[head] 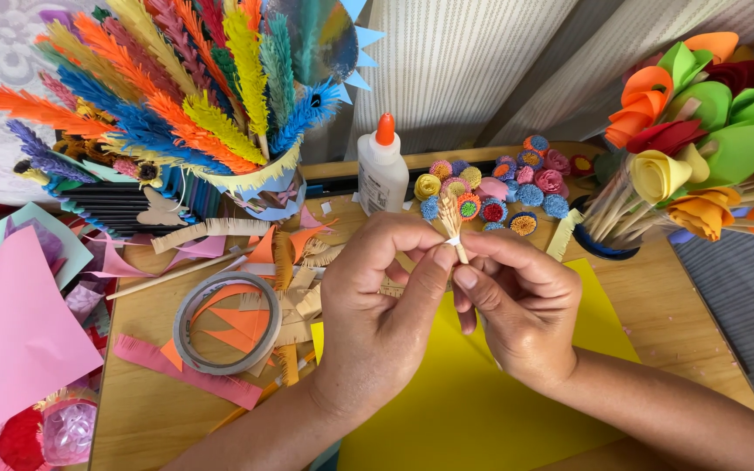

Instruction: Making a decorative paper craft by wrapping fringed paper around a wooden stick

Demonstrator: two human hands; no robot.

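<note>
Left hand and right hand pinch base of small tan fringed paper sprig at centre, above yellow paper sheet. Risk: you squeeze too hard, fringe crushes; loosen, roll unwinds. White glue bottle stands just beyond: elbow knock topples it.

Glue bottle and pompoms just beyond the hands; tape ring left; paper flowers right.
</note>
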